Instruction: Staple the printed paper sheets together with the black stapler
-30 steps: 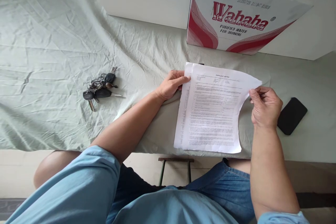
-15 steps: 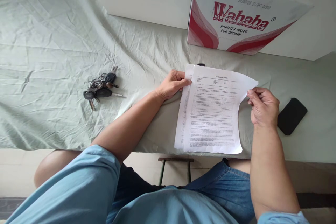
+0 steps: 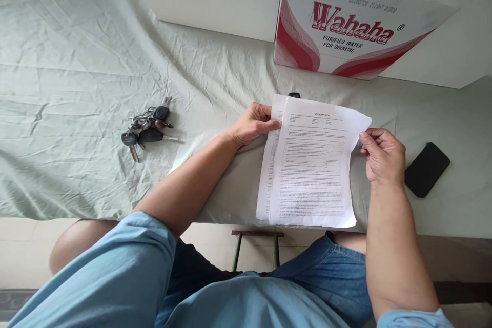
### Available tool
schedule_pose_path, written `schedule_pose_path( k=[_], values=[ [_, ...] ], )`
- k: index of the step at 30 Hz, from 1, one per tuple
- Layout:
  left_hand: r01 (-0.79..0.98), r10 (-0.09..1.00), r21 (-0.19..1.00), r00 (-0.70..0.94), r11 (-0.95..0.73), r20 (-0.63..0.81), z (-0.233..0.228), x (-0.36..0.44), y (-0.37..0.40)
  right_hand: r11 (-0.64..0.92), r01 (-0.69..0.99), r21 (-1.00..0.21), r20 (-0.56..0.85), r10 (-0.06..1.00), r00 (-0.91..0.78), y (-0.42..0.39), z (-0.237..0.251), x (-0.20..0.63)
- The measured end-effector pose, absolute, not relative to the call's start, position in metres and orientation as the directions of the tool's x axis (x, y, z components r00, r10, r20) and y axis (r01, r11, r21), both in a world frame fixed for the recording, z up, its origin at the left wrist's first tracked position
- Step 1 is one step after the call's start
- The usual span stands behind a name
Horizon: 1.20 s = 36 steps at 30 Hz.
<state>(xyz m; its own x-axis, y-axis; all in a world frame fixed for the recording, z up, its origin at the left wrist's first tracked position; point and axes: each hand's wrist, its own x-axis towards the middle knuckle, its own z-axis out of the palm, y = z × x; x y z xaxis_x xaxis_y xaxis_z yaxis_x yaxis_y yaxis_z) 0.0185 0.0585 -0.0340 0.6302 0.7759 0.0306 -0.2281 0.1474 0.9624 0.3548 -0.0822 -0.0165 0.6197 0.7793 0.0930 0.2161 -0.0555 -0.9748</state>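
A printed sheet of paper [image 3: 313, 164] lies on top of a second sheet [image 3: 269, 164] at the near edge of a table covered in pale green cloth [image 3: 77, 87]. My right hand [image 3: 382, 156] pinches the top sheet's upper right edge and bends it inward. My left hand [image 3: 251, 124] rests with its fingers on the sheets' upper left edge. A small dark object [image 3: 294, 95] peeks out just behind the top of the papers.
A bunch of keys [image 3: 148, 129] lies on the cloth left of my left arm. A black phone [image 3: 426, 169] sits to the right of my right hand. A white and red Wahaha water carton [image 3: 353, 20] stands behind the papers. A stool [image 3: 257, 246] shows below the table edge.
My right hand has drawn the top sheet's right edge a little to the left, so the sheet looks narrower. The left hand has stayed on the papers.
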Motion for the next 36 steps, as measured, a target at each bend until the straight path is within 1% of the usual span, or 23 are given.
schedule_pose_path(
  k=[5, 9, 16, 20, 24, 26, 28, 30, 32, 34, 36],
  values=[
    [-0.173, 0.776, 0.977, 0.630, 0.122, 0.015, -0.034, 0.017, 0.056, -0.045, 0.222, -0.974, 0.110, 0.764, 0.636, -0.082, -0.014, 0.352],
    [-0.161, 0.779, 0.978, 0.627, 0.129, 0.001, -0.035, 0.016, 0.056, -0.037, 0.216, -0.976, 0.123, 0.724, 0.679, -0.082, -0.010, 0.355],
    [-0.183, 0.803, 0.967, 0.595, 0.175, -0.033, -0.042, 0.016, 0.057, 0.003, 0.073, -0.997, 0.057, 0.652, 0.756, -0.081, -0.005, 0.360],
    [-0.199, 0.798, 0.963, 0.602, 0.184, -0.028, -0.041, 0.016, 0.055, 0.024, 0.051, -0.998, 0.053, 0.689, 0.723, -0.080, -0.009, 0.355],
    [-0.092, 0.778, 0.989, 0.628, 0.115, -0.032, -0.037, 0.014, 0.053, 0.042, 0.085, -0.995, 0.088, 0.746, 0.660, -0.079, -0.017, 0.352],
    [-0.041, 0.784, 0.995, 0.619, 0.088, -0.044, -0.036, 0.014, 0.051, 0.041, 0.113, -0.993, 0.105, 0.757, 0.645, -0.079, -0.020, 0.351],
    [-0.059, 0.798, 0.992, 0.601, 0.110, -0.053, -0.037, 0.016, 0.051, 0.042, 0.116, -0.992, 0.107, 0.755, 0.647, -0.079, -0.019, 0.350],
    [-0.159, 0.833, 0.974, 0.550, 0.164, -0.051, -0.038, 0.019, 0.051, 0.015, 0.073, -0.997, 0.059, 0.767, 0.639, -0.081, -0.014, 0.351],
    [-0.291, 0.893, 0.938, 0.449, 0.187, -0.039, -0.041, 0.022, 0.055, -0.060, -0.008, -0.998, -0.054, 0.810, 0.584, -0.084, -0.007, 0.352],
    [-0.391, 0.946, 0.908, 0.322, 0.151, -0.018, -0.045, 0.024, 0.062, -0.153, -0.091, -0.984, -0.178, 0.861, 0.476, -0.086, 0.002, 0.355],
    [-0.447, 0.975, 0.890, 0.223, 0.088, 0.015, -0.050, 0.024, 0.071, -0.210, -0.156, -0.965, -0.255, 0.888, 0.382, -0.088, 0.008, 0.355]
  ],
)
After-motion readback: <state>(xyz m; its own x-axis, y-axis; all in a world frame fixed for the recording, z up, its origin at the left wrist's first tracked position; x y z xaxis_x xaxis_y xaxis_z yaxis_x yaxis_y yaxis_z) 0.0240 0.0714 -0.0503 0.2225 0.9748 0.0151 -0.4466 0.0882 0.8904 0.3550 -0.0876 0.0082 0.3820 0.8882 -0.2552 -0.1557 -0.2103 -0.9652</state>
